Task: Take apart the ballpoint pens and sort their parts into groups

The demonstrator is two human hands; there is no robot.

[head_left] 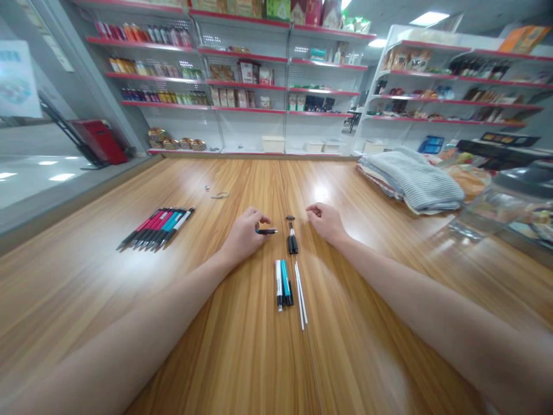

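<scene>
My left hand [248, 231] is closed on a pen [266, 231] with a dark front end, its tip pointing right. To the right of the table's centre seam, my right hand [325, 220] rests with curled fingers; what they hold, if anything, is hidden. Between the hands lie two black pen grips [292, 245] and some small dark parts [290, 218]. Closer to me are a white pen barrel [279, 282], a teal pen barrel [285, 278] and thin white refills [301, 297]. A row of several pens [158, 227], pink, teal and white with black ends, lies on the left.
Folded striped cloths [415, 176] are stacked at the right, beside a clear container [488, 202]. A small ring-like strip [220, 195] and a tiny piece [206, 187] lie at the back left. Stocked shelves [246, 57] stand beyond the table [207, 346].
</scene>
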